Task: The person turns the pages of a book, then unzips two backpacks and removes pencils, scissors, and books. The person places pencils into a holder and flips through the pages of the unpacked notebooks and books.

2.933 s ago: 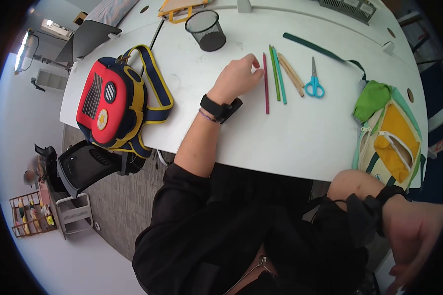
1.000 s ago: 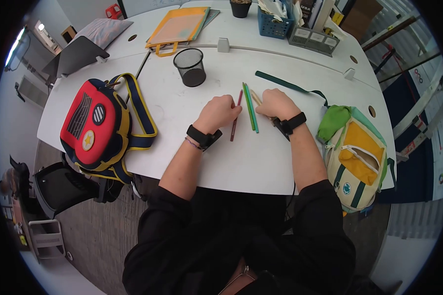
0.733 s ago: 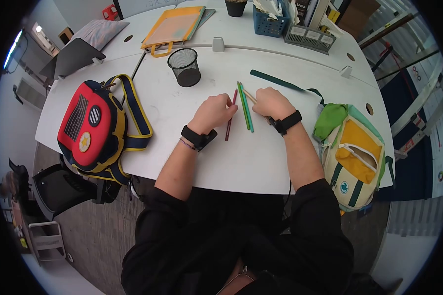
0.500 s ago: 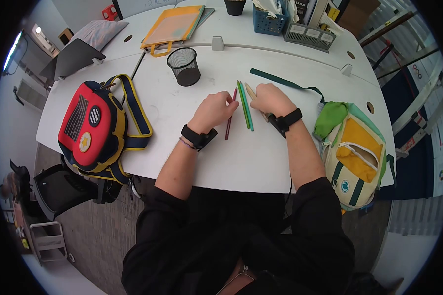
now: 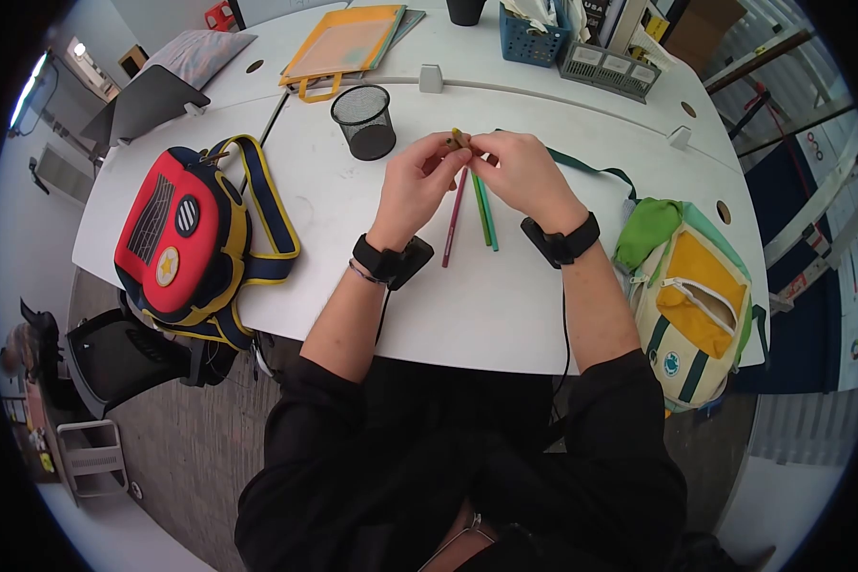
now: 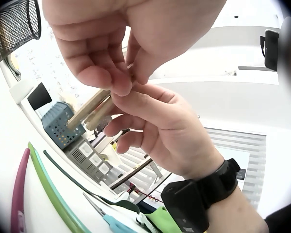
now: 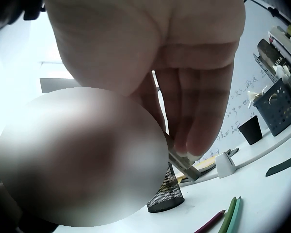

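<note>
Plain wooden pencils are held up over the desk between both hands, seen nearly end-on in the head view. My left hand pinches them between thumb and fingers. Meeting it from the other side, my right hand pinches the same bundle; its fingers hide part of the wood. Below the hands lie a dark red pencil, a green pencil and a teal pencil. Blue-handled scissors show in the left wrist view, hidden behind my right hand in the head view.
A black mesh pen cup stands behind the left hand. To the left sits a red and navy backpack; a cream and green backpack lies at the right, its strap stretched across the desk. Folders and a blue basket are farther back.
My right hand has lifted the wooden pencils off the desk and brought them leftward. My left hand has left the dark red pencil and risen to meet them.
</note>
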{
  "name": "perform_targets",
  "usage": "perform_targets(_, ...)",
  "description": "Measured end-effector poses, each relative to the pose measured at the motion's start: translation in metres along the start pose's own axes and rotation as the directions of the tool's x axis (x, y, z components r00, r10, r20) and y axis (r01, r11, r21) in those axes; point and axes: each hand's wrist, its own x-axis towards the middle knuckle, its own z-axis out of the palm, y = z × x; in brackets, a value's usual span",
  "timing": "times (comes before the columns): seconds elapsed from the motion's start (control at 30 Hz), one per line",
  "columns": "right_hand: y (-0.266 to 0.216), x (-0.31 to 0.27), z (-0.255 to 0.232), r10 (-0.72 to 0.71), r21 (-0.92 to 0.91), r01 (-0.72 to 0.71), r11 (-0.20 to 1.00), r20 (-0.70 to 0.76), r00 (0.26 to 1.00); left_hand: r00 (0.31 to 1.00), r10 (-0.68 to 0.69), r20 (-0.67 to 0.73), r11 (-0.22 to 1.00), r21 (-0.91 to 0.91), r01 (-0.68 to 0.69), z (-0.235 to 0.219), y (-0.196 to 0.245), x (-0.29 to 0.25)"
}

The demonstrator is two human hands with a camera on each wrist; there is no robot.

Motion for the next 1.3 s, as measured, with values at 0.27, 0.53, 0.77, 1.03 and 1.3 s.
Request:
perform_targets(0.27, -0.007, -0.004, 0.001, 0.102, -0.090, -0.099, 0.991, 0.025, 0.995, 0.988, 0.121, -0.100, 0.993, 0.024, -0.119, -0.015, -0.004, 0.006)
perform_targets(0.53, 0.001, -0.006, -0.014, 0.213, -0.131, -0.206, 0.970, 0.049, 0.976, 0.771, 0.298, -0.563, 0.954, 0.159, -0.253, -0.088, 0.015, 0.052)
perform_targets(0.77, 0.011, -0.006, -0.026, 0.293, -0.168, -0.278, 0.946, 0.070, 0.954, 0.837, 0.258, -0.483, 0.897, 0.442, -0.021, -0.109, -0.021, 0.063)
perform_targets(1.03, 0.022, -0.015, -0.001, 0.384, -0.358, -0.273, 0.893, 0.287, 0.878, 0.848, 0.181, -0.498, 0.929, 0.368, 0.018, -0.110, -0.026, 0.055)
perform_targets(1.3, 0.009, -0.014, 0.016, 0.482, -0.403, -0.325, 0.855, 0.391, 0.784, 0.854, 0.200, -0.481, 0.933, 0.360, -0.016, -0.110, -0.040, 0.053)
